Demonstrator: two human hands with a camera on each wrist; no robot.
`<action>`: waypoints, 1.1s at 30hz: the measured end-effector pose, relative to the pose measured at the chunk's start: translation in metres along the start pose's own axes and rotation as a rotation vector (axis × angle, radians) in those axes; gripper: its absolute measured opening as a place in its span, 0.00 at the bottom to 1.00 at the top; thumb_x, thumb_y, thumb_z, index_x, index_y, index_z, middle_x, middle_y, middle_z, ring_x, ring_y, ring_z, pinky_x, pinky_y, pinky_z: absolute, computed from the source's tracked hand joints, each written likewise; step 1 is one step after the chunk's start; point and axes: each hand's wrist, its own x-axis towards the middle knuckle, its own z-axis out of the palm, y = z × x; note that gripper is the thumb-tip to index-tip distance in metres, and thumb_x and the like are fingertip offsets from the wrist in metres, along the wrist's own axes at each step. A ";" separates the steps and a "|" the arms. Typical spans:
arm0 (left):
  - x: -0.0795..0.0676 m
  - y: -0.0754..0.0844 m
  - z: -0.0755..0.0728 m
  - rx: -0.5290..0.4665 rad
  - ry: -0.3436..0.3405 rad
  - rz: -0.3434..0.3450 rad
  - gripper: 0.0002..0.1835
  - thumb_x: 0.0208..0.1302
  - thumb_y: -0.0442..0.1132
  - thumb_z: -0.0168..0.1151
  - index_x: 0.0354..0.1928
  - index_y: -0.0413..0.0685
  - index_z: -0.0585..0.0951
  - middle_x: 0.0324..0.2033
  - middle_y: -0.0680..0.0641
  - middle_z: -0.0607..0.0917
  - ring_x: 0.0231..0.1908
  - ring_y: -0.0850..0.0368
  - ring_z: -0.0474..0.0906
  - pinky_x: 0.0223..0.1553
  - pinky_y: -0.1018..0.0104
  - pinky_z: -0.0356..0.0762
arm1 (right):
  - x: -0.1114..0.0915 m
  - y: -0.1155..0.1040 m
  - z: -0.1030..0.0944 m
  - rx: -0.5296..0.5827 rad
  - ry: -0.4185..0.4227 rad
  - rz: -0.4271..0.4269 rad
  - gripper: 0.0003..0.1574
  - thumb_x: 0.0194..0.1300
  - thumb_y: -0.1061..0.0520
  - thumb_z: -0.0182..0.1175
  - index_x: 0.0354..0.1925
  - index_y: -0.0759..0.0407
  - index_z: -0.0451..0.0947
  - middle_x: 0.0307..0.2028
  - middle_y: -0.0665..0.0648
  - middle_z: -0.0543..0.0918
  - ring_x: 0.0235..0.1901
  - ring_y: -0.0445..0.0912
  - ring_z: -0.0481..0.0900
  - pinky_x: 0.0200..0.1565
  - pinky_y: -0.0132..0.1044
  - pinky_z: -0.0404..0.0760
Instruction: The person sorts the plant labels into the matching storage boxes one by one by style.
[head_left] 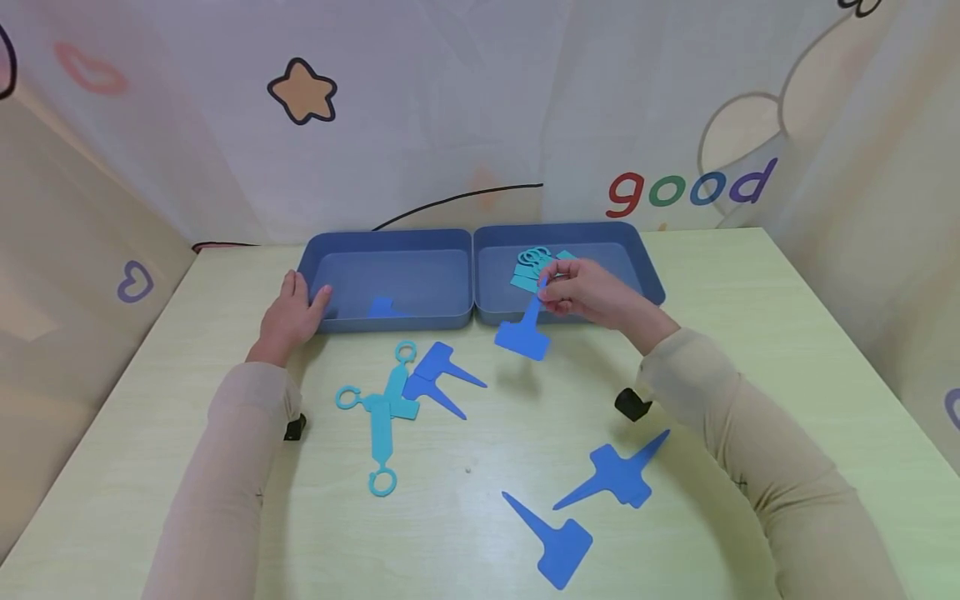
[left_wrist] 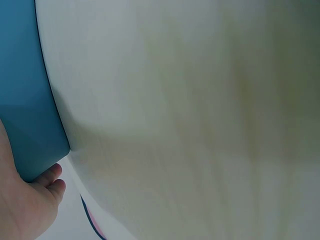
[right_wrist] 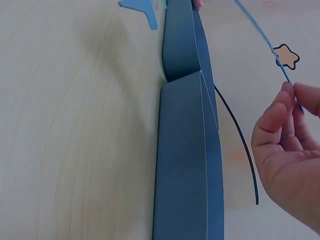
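Note:
My right hand (head_left: pixel 585 292) pinches a blue T-shaped plant label (head_left: pixel 522 337) by its pointed stem, above the front wall of the right tray (head_left: pixel 615 237). The label's broad head hangs down in front of that tray. At the left tray's (head_left: pixel 397 322) front left corner, my left hand (head_left: pixel 288 315) holds the side, thumb at the rim and fingers along the outer wall. One blue label (head_left: pixel 382 307) lies inside the left tray. Teal ring-ended tags (head_left: pixel 528 271) are piled in the right tray, partly behind my right hand.
On the table, several teal ring tags (head_left: pixel 381 429) overlap near two blue labels (head_left: pixel 438 364). More blue labels (head_left: pixel 618 475) lie crossed at the right, with another label (head_left: pixel 562 550) nearer the front. A patterned curtain (head_left: pixel 450 108) hangs behind the trays.

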 end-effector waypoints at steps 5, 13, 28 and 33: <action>0.000 -0.001 0.000 0.000 0.002 0.001 0.46 0.62 0.66 0.17 0.65 0.29 0.33 0.65 0.31 0.33 0.63 0.31 0.42 0.60 0.41 0.48 | 0.018 0.001 0.013 0.082 0.141 0.015 0.09 0.58 0.65 0.55 0.37 0.63 0.66 0.22 0.53 0.77 0.23 0.44 0.75 0.30 0.30 0.77; 0.001 -0.001 0.000 0.001 0.018 0.011 0.46 0.62 0.65 0.17 0.65 0.28 0.34 0.65 0.30 0.34 0.63 0.30 0.43 0.60 0.41 0.49 | 0.041 0.004 0.030 0.286 0.197 -0.026 0.01 0.60 0.66 0.53 0.33 0.65 0.70 0.22 0.54 0.81 0.22 0.43 0.79 0.28 0.29 0.79; -0.001 0.001 -0.001 0.004 0.011 0.010 0.45 0.63 0.64 0.18 0.65 0.28 0.34 0.65 0.30 0.34 0.63 0.31 0.42 0.60 0.42 0.49 | 0.078 0.003 0.063 0.501 0.310 0.056 0.23 0.63 0.64 0.49 0.56 0.70 0.66 0.23 0.55 0.81 0.24 0.42 0.80 0.29 0.27 0.79; -0.001 0.001 -0.001 0.004 0.007 0.010 0.45 0.63 0.64 0.17 0.64 0.28 0.33 0.65 0.30 0.33 0.63 0.31 0.42 0.60 0.42 0.48 | 0.088 0.006 0.072 0.579 0.365 0.101 0.22 0.64 0.61 0.49 0.56 0.65 0.66 0.28 0.57 0.81 0.28 0.44 0.81 0.32 0.28 0.79</action>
